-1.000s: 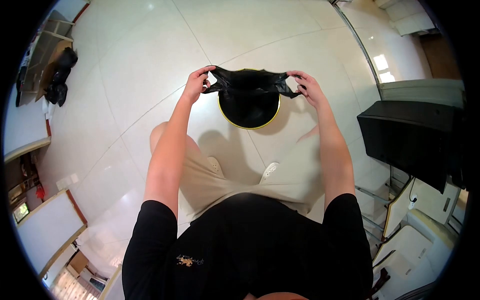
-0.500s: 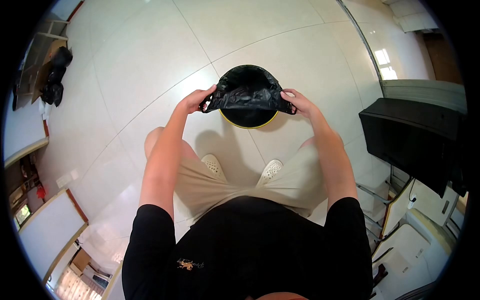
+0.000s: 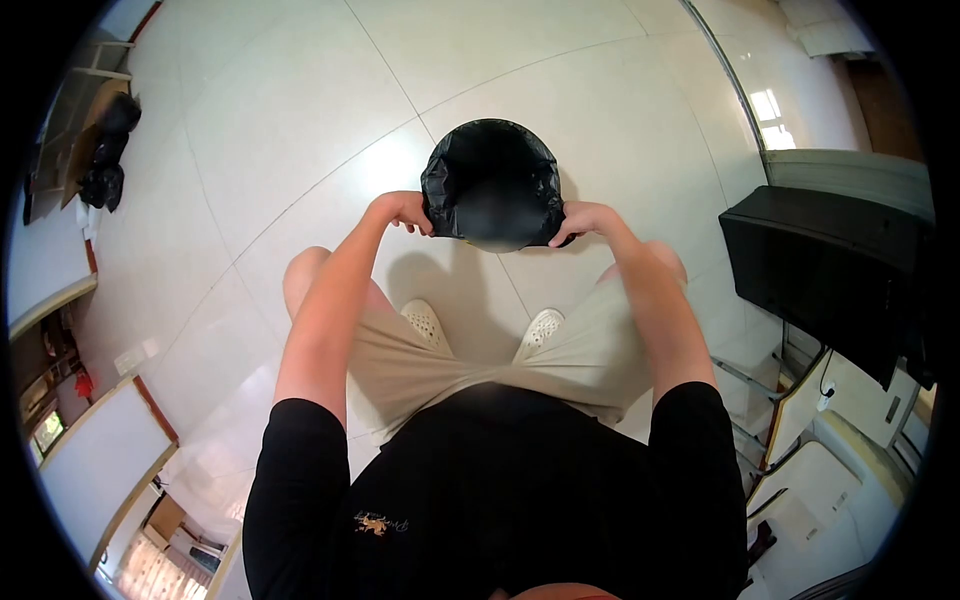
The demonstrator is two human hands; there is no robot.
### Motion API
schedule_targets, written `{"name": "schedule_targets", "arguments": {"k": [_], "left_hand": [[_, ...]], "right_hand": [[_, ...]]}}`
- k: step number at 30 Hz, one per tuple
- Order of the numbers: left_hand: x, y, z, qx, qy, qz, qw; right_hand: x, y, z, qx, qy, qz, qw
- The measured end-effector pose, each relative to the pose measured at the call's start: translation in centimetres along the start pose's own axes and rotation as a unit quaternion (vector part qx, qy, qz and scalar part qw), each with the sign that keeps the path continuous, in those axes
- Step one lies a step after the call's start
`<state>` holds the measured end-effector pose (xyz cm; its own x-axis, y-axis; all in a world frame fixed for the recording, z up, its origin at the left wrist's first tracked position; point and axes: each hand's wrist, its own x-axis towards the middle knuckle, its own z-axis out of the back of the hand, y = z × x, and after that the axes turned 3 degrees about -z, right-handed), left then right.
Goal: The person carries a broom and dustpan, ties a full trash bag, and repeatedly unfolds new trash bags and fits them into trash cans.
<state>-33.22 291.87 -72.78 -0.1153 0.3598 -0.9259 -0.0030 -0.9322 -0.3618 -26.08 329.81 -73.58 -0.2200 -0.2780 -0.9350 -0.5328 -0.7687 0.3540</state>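
A black trash bag (image 3: 436, 180) lines a round bin on the floor between and ahead of my feet. Its edge is folded over most of the bin's rim, and its mouth is wide. The bin itself is almost wholly covered, and the near part of the opening is blurred. My left hand (image 3: 408, 212) pinches the bag's edge at the near left of the rim. On the opposite side, my right hand (image 3: 583, 222) grips the edge at the near right, fingers pointing down.
Pale tiled floor (image 3: 300, 120) surrounds the bin. A large black box-like object (image 3: 810, 270) stands to the right, beside a metal-framed chair (image 3: 745, 380). Black bags (image 3: 108, 150) hang or lie at the far left. White furniture panels (image 3: 105, 450) border the lower left.
Both hands have come down and toward me, drawing the bag's near edge over the bin's near rim. The bag's mouth has widened, and the yellow rim is now mostly covered.
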Motion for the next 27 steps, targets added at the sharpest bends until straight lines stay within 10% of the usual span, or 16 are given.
{"name": "schedule_targets", "arguments": {"k": [3,7,10,15,20,27], "left_hand": [[1.3,-0.8,-0.5,0.081,-0.025,-0.007,0.996],[4.2,1.2,-2.5,0.154,-0.315,-0.013,0.936],[2.9,0.5,-2.0,0.067,-0.433,0.051,0.897],[-3.7,-1.7,0.7,0.201,-0.456,0.074,0.864],[-4.9,-9.0,-3.0,0.19,-0.476,-0.252,0.821],[4.1,-8.7,-5.5,0.331,-0.375,-0.169,0.849]], "right_hand": [[2.8,-0.8,-0.1,-0.097,-0.042,0.024,0.994],[3.8,-0.2,0.3,-0.165,-0.12,0.015,0.979],[4.9,-2.9,1.6,-0.138,-0.439,0.1,0.882],[-0.6,1.3,5.0,0.155,-0.531,0.234,0.8],[-2.3,6.9,2.3,-0.066,-0.467,0.23,0.851],[-5.3,10.3,-3.1,-0.146,-0.5,0.293,0.802]]}}
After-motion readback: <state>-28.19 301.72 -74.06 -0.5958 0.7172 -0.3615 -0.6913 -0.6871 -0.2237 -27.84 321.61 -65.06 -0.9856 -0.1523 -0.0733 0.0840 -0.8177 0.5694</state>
